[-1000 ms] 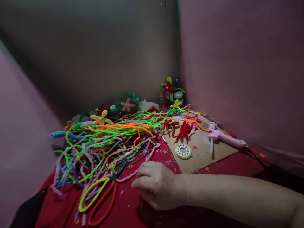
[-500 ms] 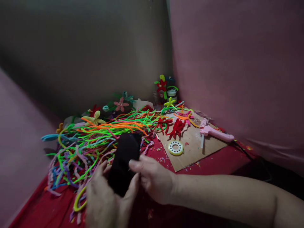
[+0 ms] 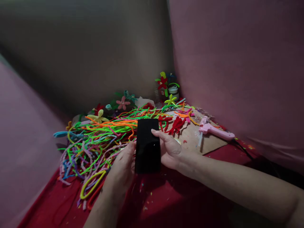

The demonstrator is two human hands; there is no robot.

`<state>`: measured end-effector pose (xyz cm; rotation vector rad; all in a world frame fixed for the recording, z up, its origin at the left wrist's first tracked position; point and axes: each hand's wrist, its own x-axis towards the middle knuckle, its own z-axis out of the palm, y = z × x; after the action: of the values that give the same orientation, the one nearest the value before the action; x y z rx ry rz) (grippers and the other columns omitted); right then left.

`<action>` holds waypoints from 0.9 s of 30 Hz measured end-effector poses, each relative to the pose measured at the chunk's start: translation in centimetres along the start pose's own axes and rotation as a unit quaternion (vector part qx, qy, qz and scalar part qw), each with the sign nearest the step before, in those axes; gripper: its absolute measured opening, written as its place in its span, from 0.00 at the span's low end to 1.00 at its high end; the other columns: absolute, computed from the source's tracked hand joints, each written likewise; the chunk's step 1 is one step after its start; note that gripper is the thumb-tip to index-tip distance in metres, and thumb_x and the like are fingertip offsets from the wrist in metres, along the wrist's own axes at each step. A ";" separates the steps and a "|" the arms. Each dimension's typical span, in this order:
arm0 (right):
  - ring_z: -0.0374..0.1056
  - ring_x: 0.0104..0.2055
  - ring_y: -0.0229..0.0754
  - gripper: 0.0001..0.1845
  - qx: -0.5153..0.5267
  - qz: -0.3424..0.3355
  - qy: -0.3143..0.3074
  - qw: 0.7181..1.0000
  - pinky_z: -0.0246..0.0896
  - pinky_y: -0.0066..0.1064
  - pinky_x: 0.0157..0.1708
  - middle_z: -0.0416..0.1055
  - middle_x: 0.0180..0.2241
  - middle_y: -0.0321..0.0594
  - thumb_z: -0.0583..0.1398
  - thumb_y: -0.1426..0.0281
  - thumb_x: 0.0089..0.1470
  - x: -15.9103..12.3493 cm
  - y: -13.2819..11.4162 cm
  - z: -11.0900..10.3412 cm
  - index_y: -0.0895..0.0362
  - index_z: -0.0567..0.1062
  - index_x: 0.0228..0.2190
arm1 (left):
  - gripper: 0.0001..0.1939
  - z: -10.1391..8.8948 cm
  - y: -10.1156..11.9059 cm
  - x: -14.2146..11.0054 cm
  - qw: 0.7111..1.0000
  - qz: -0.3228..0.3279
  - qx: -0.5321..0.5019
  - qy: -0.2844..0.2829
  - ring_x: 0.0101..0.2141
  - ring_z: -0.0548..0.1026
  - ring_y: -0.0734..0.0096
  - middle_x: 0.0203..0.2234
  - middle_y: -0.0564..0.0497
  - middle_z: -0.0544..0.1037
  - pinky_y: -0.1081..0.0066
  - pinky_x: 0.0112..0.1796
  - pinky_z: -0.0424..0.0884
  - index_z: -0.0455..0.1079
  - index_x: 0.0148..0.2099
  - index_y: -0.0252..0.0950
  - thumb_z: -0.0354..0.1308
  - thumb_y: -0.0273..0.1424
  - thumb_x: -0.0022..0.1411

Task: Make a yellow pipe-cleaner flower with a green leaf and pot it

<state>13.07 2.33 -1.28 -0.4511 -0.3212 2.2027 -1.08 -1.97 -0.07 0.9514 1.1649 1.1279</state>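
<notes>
A black smartphone [image 3: 147, 152] with a dark screen is held upright between both hands, over the front of the table. My left hand [image 3: 123, 166] grips its left edge, the fingers partly hidden behind it. Around the right edge closes my right hand [image 3: 169, 148], its thumb lying on the screen. Behind and to the left of the phone spreads a large pile of colourful pipe cleaners [image 3: 102, 139], green, orange, purple and yellow.
A pink glue gun [image 3: 215, 130] lies on a cardboard sheet [image 3: 193, 139] at the right, its cord running right. Red pipe-cleaner pieces [image 3: 176, 125] lie on the cardboard. Pipe-cleaner flowers [image 3: 123, 103] and a lidded jar [image 3: 173, 91] stand at the back. Red cloth [image 3: 166, 196] covers the table.
The phone has moved right and turned from a tilt to nearly straight. My left hand has shifted to its left edge, and my right hand now wraps the right edge, partly covering the tape roll.
</notes>
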 end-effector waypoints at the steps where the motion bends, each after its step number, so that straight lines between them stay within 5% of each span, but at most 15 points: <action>1: 0.71 0.27 0.44 0.10 -0.003 0.003 0.001 1.000 0.64 0.40 0.40 0.73 0.21 0.39 0.57 0.65 0.51 0.0 -0.4 0.1 0.60 0.74 0.28 | 0.29 0.2 0.3 0.4 0.997 -0.039 -0.054 -0.045 0.43 0.75 0.55 0.42 0.39 0.77 0.60 0.42 0.71 0.65 0.54 0.32 0.51 0.47 0.59; 5: 0.69 0.26 0.42 0.11 -0.007 0.004 -0.019 1.000 0.62 0.38 0.40 0.72 0.20 0.38 0.56 0.64 0.51 -0.5 -1.6 0.6 0.60 0.73 0.27 | 0.30 1.1 0.1 1.3 0.962 -0.104 -0.208 -0.145 0.39 0.77 0.51 0.38 0.38 0.79 0.50 0.41 0.72 0.70 0.50 0.31 0.43 0.50 0.61; 9: 0.68 0.27 0.40 0.13 -0.015 0.008 -0.041 0.999 0.61 0.34 0.38 0.73 0.23 0.39 0.59 0.62 0.48 -1.0 -2.2 0.6 0.60 0.73 0.29 | 0.30 2.0 -0.8 1.1 0.931 -0.105 -0.277 -0.214 0.43 0.75 0.43 0.46 0.40 0.77 0.41 0.37 0.70 0.70 0.51 0.37 0.40 0.51 0.61; 15: 0.63 0.18 0.37 0.21 -0.160 0.027 -0.046 0.986 0.61 0.30 0.22 0.68 0.19 0.37 0.58 0.53 0.47 -0.7 -3.2 0.2 0.60 0.73 0.28 | 0.35 2.6 -1.2 1.9 0.920 -0.097 -0.284 -0.253 0.36 0.77 0.50 0.42 0.37 0.77 0.54 0.31 0.74 0.69 0.52 0.34 0.36 0.53 0.61; 20: 0.47 0.09 0.30 0.12 -0.322 -0.064 -0.071 0.942 0.51 0.25 0.09 0.57 0.13 0.27 0.60 0.61 0.47 0.0 -3.5 -0.5 0.57 0.68 0.28 | 0.36 2.3 -1.4 2.5 0.943 -0.068 -0.244 -0.216 0.32 0.78 0.49 0.35 0.33 0.79 0.61 0.25 0.72 0.70 0.48 0.30 0.36 0.54 0.60; 24: 0.49 0.10 0.29 0.06 -0.323 -0.092 -0.069 0.939 0.53 0.23 0.08 0.56 0.15 0.26 0.58 0.68 0.47 0.4 -3.0 -1.4 0.56 0.66 0.29 | 0.32 2.3 -1.7 2.5 0.957 -0.058 -0.242 -0.148 0.30 0.78 0.52 0.35 0.36 0.79 0.62 0.23 0.71 0.70 0.47 0.31 0.39 0.52 0.61; 27: 0.49 0.10 0.29 0.06 -0.323 -0.089 -0.059 0.940 0.53 0.23 0.08 0.58 0.15 0.27 0.57 0.71 0.46 0.6 -2.8 -1.7 0.57 0.66 0.31 | 0.33 2.2 -1.9 2.5 0.958 -0.044 -0.241 -0.148 0.29 0.78 0.52 0.34 0.36 0.79 0.62 0.22 0.72 0.70 0.47 0.30 0.37 0.52 0.61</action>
<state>15.37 4.59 -1.85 -0.6090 -1.1220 1.9109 1.43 0.16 -2.02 0.6519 0.6389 1.0844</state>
